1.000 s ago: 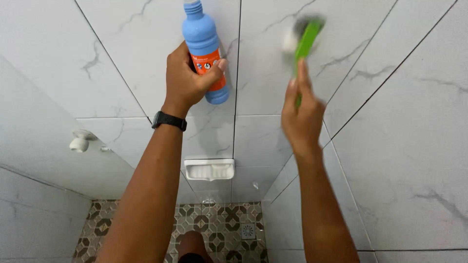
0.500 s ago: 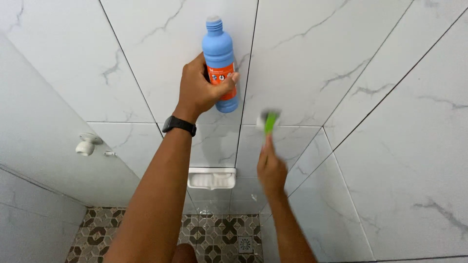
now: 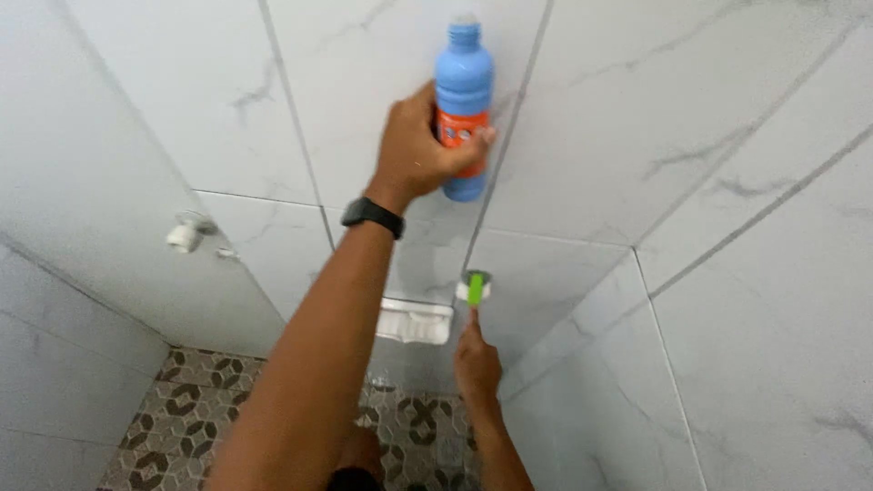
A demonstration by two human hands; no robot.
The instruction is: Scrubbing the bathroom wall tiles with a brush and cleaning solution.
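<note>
1. Left hand [image 3: 420, 150], raised, fingers wrapped tight around the lower body of a blue bottle [image 3: 462, 100]. Thumb side faces the camera, fingertips show on the bottle's right edge.
2. The bottle stands roughly upright, cap end up, against the far wall at a vertical grout line. Orange label band sits under the fingers; base pokes out below the hand.
3. Black wrist watch [image 3: 372, 216] on the left wrist; forearm runs down toward the near bottom edge.
4. Right hand [image 3: 476, 364], low and further out, closed around the handle of a green scrub brush [image 3: 474, 287]. Index finger lies extended along the handle. The grip below that is partly hidden by the hand's own back.
5. Brush head with pale bristles is at the far wall, just right of the soap dish and just below a horizontal grout line. Contact with the tile looks likely, cannot tell for sure.
6. White soap dish [image 3: 416, 321] is mounted on the far wall, left of the brush, below the bottle.
7. Walls [image 3: 637, 109]: large glossy white tiles with grey marble veining, dark thin grout lines. Right wall meets the far wall in a corner right of the brush.
8. Left wall carries a small white fitting [image 3: 185, 234], well apart from both hands.
9. Floor [image 3: 182, 409]: small patterned tiles, grey-brown and cream geometric motif, visible near bottom left and between the arms.
</note>
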